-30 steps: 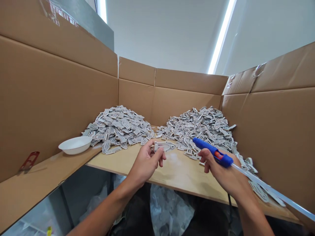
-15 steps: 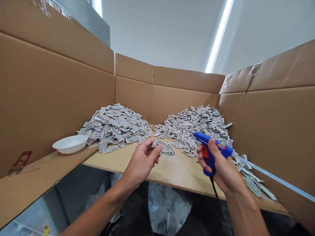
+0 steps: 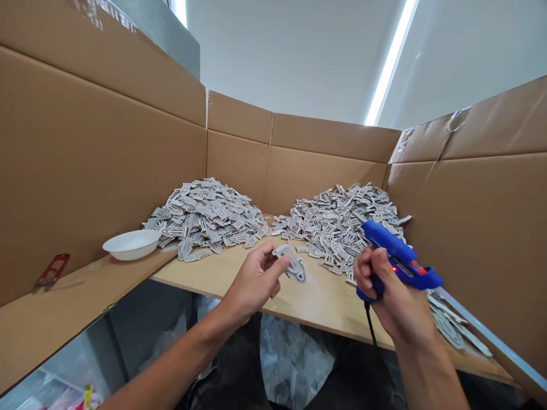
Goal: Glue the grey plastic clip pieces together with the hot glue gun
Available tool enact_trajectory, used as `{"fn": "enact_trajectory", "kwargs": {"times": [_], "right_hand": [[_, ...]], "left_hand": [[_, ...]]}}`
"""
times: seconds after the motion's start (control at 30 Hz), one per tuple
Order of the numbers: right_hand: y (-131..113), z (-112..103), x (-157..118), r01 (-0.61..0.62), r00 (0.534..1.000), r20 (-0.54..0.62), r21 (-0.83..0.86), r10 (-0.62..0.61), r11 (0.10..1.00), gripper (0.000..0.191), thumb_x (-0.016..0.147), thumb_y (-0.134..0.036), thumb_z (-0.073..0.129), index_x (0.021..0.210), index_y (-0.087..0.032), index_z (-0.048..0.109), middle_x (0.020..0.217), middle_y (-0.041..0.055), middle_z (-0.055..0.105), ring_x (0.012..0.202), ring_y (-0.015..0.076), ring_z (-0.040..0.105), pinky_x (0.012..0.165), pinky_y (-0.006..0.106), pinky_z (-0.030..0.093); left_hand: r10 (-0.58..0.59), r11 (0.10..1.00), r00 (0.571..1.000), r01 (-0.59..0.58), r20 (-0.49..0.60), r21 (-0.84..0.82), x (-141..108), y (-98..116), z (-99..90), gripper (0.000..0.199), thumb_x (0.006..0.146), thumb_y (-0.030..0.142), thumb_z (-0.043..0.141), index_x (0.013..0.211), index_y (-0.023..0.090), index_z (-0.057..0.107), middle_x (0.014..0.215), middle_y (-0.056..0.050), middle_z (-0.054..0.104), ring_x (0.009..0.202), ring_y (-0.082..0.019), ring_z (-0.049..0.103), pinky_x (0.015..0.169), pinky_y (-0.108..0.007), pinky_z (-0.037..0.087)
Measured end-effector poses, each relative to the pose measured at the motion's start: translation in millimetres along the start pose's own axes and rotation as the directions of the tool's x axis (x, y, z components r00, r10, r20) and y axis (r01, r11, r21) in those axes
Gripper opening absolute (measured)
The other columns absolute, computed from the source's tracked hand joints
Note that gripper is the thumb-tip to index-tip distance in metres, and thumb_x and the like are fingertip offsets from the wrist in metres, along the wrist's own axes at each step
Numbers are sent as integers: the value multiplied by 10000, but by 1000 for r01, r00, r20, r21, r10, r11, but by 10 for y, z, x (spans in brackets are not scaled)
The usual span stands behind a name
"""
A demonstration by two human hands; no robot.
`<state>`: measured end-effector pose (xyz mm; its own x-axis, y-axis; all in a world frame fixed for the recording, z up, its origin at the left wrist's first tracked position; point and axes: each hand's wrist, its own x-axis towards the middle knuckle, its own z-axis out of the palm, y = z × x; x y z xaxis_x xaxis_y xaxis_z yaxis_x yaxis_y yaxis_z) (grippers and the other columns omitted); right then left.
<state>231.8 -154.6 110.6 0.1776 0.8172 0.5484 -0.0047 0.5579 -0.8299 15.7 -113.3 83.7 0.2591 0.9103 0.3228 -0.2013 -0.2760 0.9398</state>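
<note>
Between the thumb and fingers of my left hand (image 3: 258,276) is a flat grey piece (image 3: 292,263) with a rounded end and a slot-like outline, held above the tabletop. My right hand (image 3: 391,290) is wrapped round the handle of a blue glue gun (image 3: 391,245). Its metal nozzle points up and to the left, away from the grey piece. A long clear glue stick (image 3: 491,333) sticks out of its rear, and a black cord (image 3: 370,326) hangs below the grip.
Two heaps of similar grey pieces, a left heap (image 3: 213,213) and a right heap (image 3: 329,225), lie on the wooden table (image 3: 325,299). A white bowl (image 3: 132,245) and a red-handled tool (image 3: 53,270) are at left. Cardboard walls (image 3: 333,139) surround the table. Plastic bags (image 3: 293,364) lie below.
The glue gun has moved right and its rear has swung down, so the nozzle tilts further up. The grey piece has turned slightly in my left hand. The camera view has shifted a little.
</note>
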Motion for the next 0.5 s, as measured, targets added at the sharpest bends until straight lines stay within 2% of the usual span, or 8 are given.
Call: {"fn": "enact_trajectory", "kwargs": {"times": [0.1,0.2,0.27,0.37,0.5], "right_hand": [[-4,-81,-34,22,990,141,-180,3,983,568,821,-762,673,858,-197,715,624,19,585,507,114,511,415,218,380],[-43,-109,-45,128,955,295,-341,-23,931,679,810,-847,587,782,-184,732,623,52,632,496,128,519,419,246,387],[-47,-101,-45,181,939,341,-417,-31,891,668,848,-822,561,718,-184,713,614,55,636,493,129,504,429,256,378],[12,-81,-52,197,923,384,-485,5,852,599,898,-737,570,702,-184,696,641,53,654,537,141,524,471,264,385],[124,-50,-87,193,912,410,-474,21,859,596,926,-721,529,726,-184,693,672,47,664,556,142,519,497,275,377]], "left_hand": [[27,1000,1000,-27,6,-5,-11,5,-1,292,873,449,671,870,189,540,775,9,565,491,-57,383,409,-203,285],[53,999,999,-53,8,-13,-23,23,3,286,867,435,687,864,195,532,718,36,504,497,-58,367,400,-189,246],[56,998,998,-56,12,-23,-31,36,13,289,858,433,701,867,195,537,711,39,491,507,-61,366,403,-184,240],[57,998,998,-56,17,-27,-44,44,35,293,847,430,719,862,192,549,725,31,503,526,-67,368,415,-186,249],[75,997,997,-75,19,14,-58,37,57,270,862,419,706,861,181,578,716,31,485,551,-76,382,455,-198,276]]}}
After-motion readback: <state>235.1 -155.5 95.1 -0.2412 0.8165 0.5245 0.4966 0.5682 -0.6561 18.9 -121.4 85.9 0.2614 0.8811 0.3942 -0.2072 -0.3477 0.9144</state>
